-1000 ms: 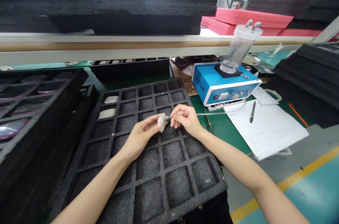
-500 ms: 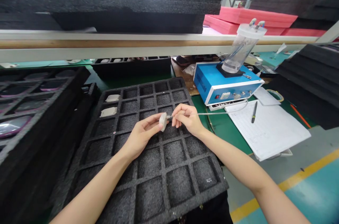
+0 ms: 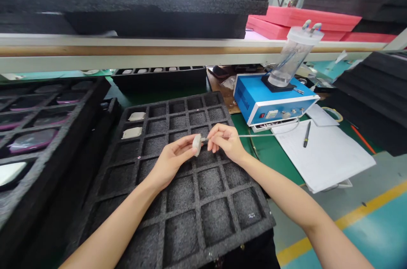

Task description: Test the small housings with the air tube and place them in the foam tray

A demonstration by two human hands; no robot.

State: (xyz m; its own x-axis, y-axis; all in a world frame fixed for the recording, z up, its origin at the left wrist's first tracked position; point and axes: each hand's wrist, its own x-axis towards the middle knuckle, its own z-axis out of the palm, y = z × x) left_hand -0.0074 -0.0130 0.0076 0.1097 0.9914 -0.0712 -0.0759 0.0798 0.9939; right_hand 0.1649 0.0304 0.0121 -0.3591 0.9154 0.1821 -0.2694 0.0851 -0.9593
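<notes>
My left hand pinches a small off-white plastic piece on its edge, fingers behind and thumb in front. Facing it from the right, my right hand is closed round the end of a clear thin tube. The tube's narrow metal-looking tip meets the piece's right side; exact contact is too small to make out. Both hands are above a black foam tray with square pockets. Two similar off-white pieces, one farther back and one nearer, lie in its left column.
The tube runs to a blue machine carrying a clear cylinder. Papers with a pen lie on the right. Another foam tray holds purple-edged parts at left. A shelf edge crosses behind.
The view has shifted slightly; both hands keep their hold on the piece and tube. At the far back tray, what looked like another person's fingers is gone, and more off-white pieces show there.
</notes>
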